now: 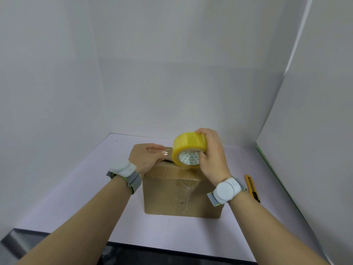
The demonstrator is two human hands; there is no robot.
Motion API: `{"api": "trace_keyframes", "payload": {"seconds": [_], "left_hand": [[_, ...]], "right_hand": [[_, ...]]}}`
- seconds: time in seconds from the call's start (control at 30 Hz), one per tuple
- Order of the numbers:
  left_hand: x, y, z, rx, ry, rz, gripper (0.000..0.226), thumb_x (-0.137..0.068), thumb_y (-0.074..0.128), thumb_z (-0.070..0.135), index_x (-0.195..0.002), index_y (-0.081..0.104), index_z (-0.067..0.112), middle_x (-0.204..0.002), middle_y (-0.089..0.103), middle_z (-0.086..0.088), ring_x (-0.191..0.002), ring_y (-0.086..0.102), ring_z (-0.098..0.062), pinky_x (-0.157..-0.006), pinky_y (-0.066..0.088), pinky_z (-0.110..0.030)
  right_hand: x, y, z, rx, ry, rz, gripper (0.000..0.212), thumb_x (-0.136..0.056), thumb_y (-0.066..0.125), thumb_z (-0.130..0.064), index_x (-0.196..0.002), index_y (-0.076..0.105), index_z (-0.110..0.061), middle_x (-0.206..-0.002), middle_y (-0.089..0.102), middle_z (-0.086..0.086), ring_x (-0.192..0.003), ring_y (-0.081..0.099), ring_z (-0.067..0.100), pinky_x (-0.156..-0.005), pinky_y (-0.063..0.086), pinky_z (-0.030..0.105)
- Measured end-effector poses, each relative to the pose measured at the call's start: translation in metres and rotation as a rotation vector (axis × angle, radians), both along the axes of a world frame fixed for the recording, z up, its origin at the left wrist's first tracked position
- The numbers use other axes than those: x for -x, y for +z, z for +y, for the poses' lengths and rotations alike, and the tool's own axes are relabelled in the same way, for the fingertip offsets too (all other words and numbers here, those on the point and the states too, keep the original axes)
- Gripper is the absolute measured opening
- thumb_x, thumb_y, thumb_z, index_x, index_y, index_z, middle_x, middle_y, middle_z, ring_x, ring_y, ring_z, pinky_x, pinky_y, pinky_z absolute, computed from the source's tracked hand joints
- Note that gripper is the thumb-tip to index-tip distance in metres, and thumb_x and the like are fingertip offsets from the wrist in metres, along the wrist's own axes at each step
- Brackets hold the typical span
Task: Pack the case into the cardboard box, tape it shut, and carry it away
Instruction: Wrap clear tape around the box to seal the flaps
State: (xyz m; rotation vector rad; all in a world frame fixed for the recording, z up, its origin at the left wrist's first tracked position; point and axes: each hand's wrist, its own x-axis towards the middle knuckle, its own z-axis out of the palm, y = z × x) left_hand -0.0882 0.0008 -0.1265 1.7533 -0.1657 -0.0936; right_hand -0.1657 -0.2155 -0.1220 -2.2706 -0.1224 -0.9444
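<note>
Right hand (211, 153) grips tape roll (189, 151) above cardboard box (181, 196). Left hand (145, 157) pinches the free tape end (164, 151), just left of roll; strip runs left-right betw. hands, so next pull prob. goes sideways.

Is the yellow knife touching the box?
Apart. The head view shows bare table between the knife and the box, with the right wrist partly in front.

cardboard box (177, 197) top mostly hidden behind both hands, its contents unseen, elbows cut off below
</note>
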Motion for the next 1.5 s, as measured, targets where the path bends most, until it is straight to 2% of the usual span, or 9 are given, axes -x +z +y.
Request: {"api": "trace_keyframes", "payload": {"seconds": [0.17,0.33,0.4,0.6,0.77,1.03,1.2,1.33,1.5], "left_hand": [[-0.002,0.000,-0.005,-0.014,0.035,-0.005,0.017,-0.074,0.085,0.023,-0.090,0.080,0.019,-0.071,0.078,-0.005,-0.057,0.068,-0.008,-0.071,0.061,-0.023],[-0.006,0.001,-0.009,-0.098,0.062,0.007,0.014,-0.076,0.079,0.018,-0.090,0.079,0.018,-0.060,0.074,-0.001,-0.048,0.063,-0.009,-0.061,0.057,-0.022],[-0.008,0.002,-0.010,-0.142,0.070,0.006,0.015,-0.073,0.078,0.022,-0.088,0.079,0.022,-0.061,0.075,0.002,-0.045,0.061,-0.008,-0.059,0.056,-0.022],[-0.012,0.002,-0.010,-0.189,0.089,-0.020,0.026,-0.064,0.084,0.049,-0.081,0.078,0.029,-0.061,0.074,0.007,-0.048,0.063,-0.012,-0.062,0.057,-0.025],[-0.011,0.002,-0.003,-0.138,0.019,0.012,0.022,-0.074,0.082,0.030,-0.095,0.077,0.026,-0.059,0.074,0.005,-0.043,0.059,-0.004,-0.057,0.053,-0.019],[-0.003,0.011,-0.003,-0.052,-0.005,0.038,0.025,-0.082,0.078,0.007,-0.105,0.072,0.016,-0.052,0.064,0.004,-0.043,0.052,-0.007,-0.048,0.048,-0.014],[-0.004,0.012,-0.006,-0.034,0.061,0.039,0.018,-0.078,0.080,0.014,-0.095,0.076,0.018,-0.056,0.073,0.007,-0.042,0.061,0.000,-0.043,0.047,-0.012],[-0.008,0.011,-0.006,-0.071,0.116,0.031,0.013,-0.077,0.083,0.027,-0.088,0.076,0.024,-0.064,0.076,0.011,-0.046,0.067,-0.003,-0.048,0.049,-0.016],[-0.010,0.009,-0.004,-0.039,0.077,0.027,0.014,-0.086,0.080,0.029,-0.090,0.074,0.017,-0.067,0.078,0.000,-0.048,0.068,-0.004,-0.047,0.050,-0.012]], "right_hand": [[-0.001,0.003,0.005,-0.040,0.023,-0.010,0.059,-0.080,0.062,0.004,-0.124,0.056,-0.035,-0.120,0.059,-0.002,-0.106,0.058,0.017,-0.087,0.051,0.035],[-0.004,-0.006,-0.003,-0.257,-0.007,0.126,0.042,-0.084,0.079,-0.026,-0.114,0.056,-0.044,-0.104,0.067,-0.020,-0.096,0.065,0.002,-0.078,0.054,0.025],[-0.004,-0.011,-0.007,-0.286,-0.017,0.199,0.039,-0.082,0.079,-0.038,-0.114,0.057,-0.040,-0.100,0.070,-0.017,-0.092,0.068,0.004,-0.077,0.057,0.029],[-0.005,-0.011,-0.009,-0.281,-0.023,0.289,0.021,-0.088,0.065,-0.035,-0.102,0.051,-0.039,-0.092,0.068,-0.012,-0.090,0.068,0.017,-0.082,0.059,0.052],[-0.004,-0.011,-0.005,-0.288,-0.046,0.277,0.020,-0.088,0.060,-0.036,-0.103,0.047,-0.036,-0.089,0.066,-0.009,-0.088,0.067,0.021,-0.080,0.058,0.055],[0.000,-0.009,-0.002,-0.281,-0.043,0.236,0.022,-0.092,0.062,-0.028,-0.106,0.047,-0.033,-0.091,0.067,-0.006,-0.087,0.067,0.022,-0.079,0.057,0.052],[0.000,-0.006,-0.001,-0.286,-0.009,0.226,0.021,-0.099,0.062,-0.008,-0.113,0.048,-0.017,-0.095,0.065,0.000,-0.087,0.065,0.014,-0.076,0.055,0.038],[0.005,-0.002,0.005,-0.290,0.025,0.221,0.022,-0.100,0.059,-0.001,-0.117,0.047,-0.011,-0.101,0.062,0.005,-0.089,0.061,0.005,-0.068,0.047,0.012],[0.007,0.002,0.009,-0.308,0.012,0.194,0.022,-0.099,0.055,0.005,-0.116,0.048,-0.005,-0.100,0.062,0.010,-0.086,0.058,0.005,-0.066,0.045,0.007]]}}
